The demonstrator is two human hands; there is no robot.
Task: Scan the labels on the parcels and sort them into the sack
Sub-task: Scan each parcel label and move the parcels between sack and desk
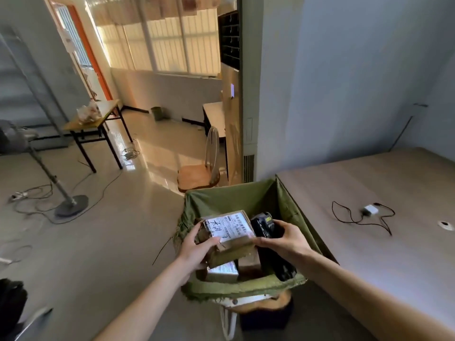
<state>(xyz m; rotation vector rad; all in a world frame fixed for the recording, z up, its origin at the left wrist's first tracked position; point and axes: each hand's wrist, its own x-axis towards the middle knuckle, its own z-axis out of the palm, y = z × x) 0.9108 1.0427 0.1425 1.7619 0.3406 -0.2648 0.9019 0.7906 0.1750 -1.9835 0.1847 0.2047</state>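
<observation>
A brown cardboard parcel (231, 238) with a white printed label on top hovers over the open green sack (229, 200). My left hand (197, 247) grips the parcel's left side, thumb on the label's edge. My right hand (283, 238) holds a black handheld scanner (264, 223) and its fingers touch the parcel's right edge. Inside the sack lies another parcel (222, 269) with a white label, partly hidden under the held one.
The sack hangs on a stool beside a brown table (394, 242) at the right, which carries a white charger (370, 210) with a black cable. A wooden chair (199, 175) stands behind the sack. A fan stand (71, 205) and loose cables lie on the floor at left.
</observation>
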